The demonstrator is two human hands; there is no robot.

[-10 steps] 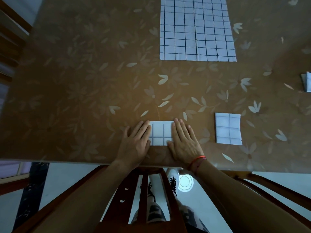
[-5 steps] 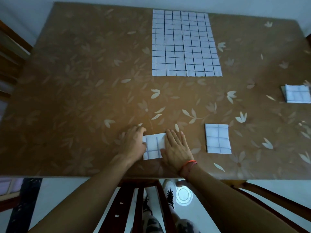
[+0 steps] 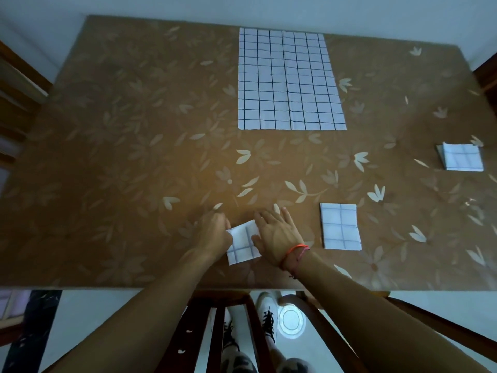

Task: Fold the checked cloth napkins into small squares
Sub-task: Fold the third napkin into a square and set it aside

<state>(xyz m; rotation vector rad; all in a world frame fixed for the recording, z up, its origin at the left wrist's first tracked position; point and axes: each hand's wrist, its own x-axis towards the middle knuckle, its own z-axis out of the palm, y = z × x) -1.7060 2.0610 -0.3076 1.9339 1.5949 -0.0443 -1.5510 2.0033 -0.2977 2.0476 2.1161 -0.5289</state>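
A small folded checked napkin [image 3: 242, 244] lies slightly askew near the table's front edge. My left hand [image 3: 215, 232] pinches its left edge, fingers curled on the cloth. My right hand [image 3: 277, 236] lies flat with fingers spread over its right side; a red string circles that wrist. A second folded square [image 3: 340, 226] lies to the right. A third folded napkin [image 3: 461, 156] sits at the far right. A large checked napkin [image 3: 289, 80] lies spread flat at the back of the table.
The brown table [image 3: 121, 157] has a glossy flower-pattern cover. A wooden chair back [image 3: 215, 319] stands under the front edge, between my arms. More dark wooden chairs [image 3: 18, 84] stand at the left and right sides. A wall runs behind the table.
My left hand has curled from flat onto the napkin's left edge and the folded napkin has turned slightly askew. The camera has tilted up, showing more of the table.
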